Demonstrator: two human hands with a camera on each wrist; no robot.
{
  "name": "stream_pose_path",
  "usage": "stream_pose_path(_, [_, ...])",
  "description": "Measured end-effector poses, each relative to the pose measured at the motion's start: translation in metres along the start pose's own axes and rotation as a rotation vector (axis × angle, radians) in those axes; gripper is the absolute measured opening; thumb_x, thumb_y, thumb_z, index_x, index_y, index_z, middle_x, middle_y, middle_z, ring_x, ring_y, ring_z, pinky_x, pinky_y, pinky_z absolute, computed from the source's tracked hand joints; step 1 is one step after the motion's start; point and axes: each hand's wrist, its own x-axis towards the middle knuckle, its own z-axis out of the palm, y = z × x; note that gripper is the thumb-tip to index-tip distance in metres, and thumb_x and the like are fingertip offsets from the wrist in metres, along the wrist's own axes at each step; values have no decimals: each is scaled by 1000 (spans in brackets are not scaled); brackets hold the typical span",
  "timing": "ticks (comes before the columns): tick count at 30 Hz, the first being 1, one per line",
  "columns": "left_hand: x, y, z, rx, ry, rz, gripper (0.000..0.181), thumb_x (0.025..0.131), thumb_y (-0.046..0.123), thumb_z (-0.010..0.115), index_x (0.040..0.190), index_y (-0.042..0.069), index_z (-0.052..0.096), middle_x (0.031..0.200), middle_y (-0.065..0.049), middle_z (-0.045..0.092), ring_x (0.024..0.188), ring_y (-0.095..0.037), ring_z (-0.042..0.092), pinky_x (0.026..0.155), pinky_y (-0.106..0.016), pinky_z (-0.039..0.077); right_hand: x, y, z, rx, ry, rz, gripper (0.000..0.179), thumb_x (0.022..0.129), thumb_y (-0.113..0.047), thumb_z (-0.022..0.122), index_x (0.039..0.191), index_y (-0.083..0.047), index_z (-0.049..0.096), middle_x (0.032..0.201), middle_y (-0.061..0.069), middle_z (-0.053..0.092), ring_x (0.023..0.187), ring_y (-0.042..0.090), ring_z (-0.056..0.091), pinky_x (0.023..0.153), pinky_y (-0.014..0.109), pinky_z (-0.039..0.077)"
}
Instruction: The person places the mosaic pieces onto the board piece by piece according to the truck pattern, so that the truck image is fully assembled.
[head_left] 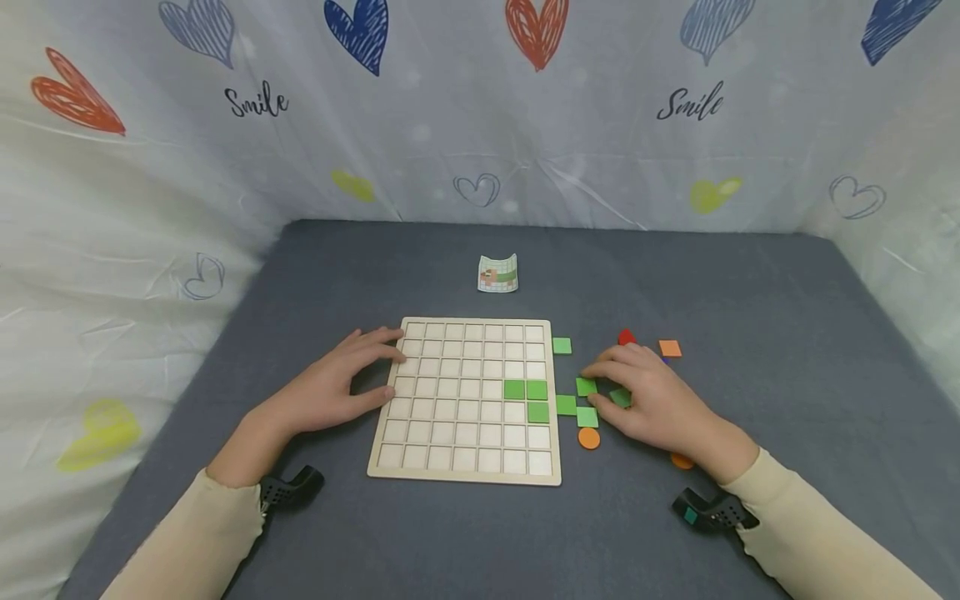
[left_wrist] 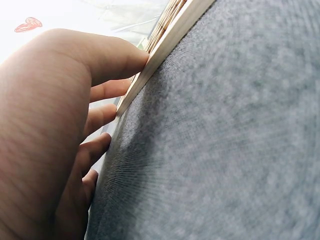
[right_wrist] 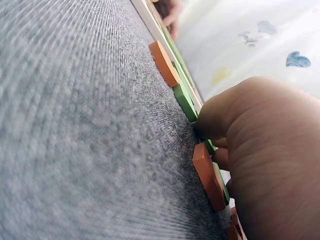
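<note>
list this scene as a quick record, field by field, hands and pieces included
left hand: touching the left edge of the board
right hand: among loose pieces, at a green square; grip unclear
board: pale, gridded, flat on the dark table
placed pieces: three green squares; two side by side, one below the rightmost
loose pieces: right of the board, including an orange circle, orange square and red piece
card: beyond the board, its edges curling up

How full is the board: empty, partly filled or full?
Partly filled: the board has three green squares set in its right side, and the rest of its grid shows bare.
</note>
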Motion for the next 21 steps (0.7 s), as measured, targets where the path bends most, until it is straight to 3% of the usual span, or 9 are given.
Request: stream_pose_path(21, [1, 0, -1, -9, -10, -4, 47, 107, 39, 74, 148, 19, 63, 176, -5, 35, 165, -34, 26, 137, -58, 8, 2, -1, 2, 18, 11, 26, 18, 93, -14, 85, 110, -15, 81, 108, -7, 70, 99, 13, 62, 87, 37, 53])
